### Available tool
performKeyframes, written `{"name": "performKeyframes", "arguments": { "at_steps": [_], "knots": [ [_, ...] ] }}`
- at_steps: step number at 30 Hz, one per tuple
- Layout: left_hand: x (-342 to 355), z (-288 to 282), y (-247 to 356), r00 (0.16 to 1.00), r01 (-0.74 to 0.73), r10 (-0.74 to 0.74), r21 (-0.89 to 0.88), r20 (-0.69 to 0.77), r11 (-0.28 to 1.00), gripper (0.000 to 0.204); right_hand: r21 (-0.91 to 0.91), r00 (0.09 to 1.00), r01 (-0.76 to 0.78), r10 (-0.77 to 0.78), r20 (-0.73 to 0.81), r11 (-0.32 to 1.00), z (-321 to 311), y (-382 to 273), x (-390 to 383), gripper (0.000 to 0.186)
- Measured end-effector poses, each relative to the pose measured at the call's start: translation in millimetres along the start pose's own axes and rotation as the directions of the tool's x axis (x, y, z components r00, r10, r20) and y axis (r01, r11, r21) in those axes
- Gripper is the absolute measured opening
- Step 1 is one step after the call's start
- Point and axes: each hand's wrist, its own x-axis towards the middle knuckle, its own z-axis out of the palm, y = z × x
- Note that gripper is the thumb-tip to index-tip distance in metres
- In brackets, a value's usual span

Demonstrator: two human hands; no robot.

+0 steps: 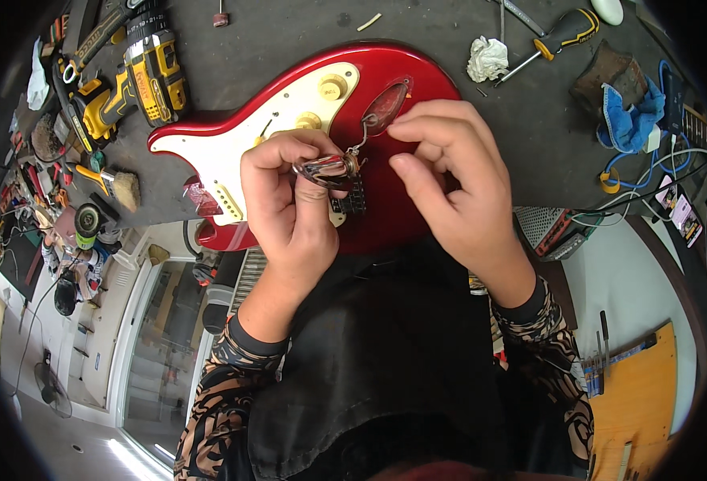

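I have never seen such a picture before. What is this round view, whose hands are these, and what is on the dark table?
A fisheye camera worn on the person's head looks down, so edges bend. The two bare hands are the person's own. The left hand pinches a small shiny metal plate with wires leading into the glossy red electric guitar body with its cream pickguard. The right hand fingers the wire beside it. On the dark grey workbench lie a yellow-and-black cordless drill, a crumpled white cloth, a screwdriver and a blue rag.
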Motion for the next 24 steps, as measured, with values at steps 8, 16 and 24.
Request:
{"name": "performKeyframes", "arguments": {
  "at_steps": [8, 16, 24],
  "knots": [
    [11, 0, 5, 0.995, 0.101, -0.100, -0.139, 0.015, 0.985, 0.018, -0.043, 0.990, 0.137, -0.135, 0.052, 0.990, 15, 2, 13, 0.029],
    [18, -3, 19, 0.967, 0.253, -0.255, -0.141, 0.007, 0.957, 0.023, -0.094, 0.980, 0.196, -0.191, 0.063, 0.976, 12, 3, 16, 0.026],
    [32, -2, 44, 0.911, 0.411, -0.409, -0.207, 0.056, 0.888, 0.022, -0.061, 0.963, 0.249, -0.241, 0.120, 0.967, 3, 3, 29, 0.028]
  ]
}}
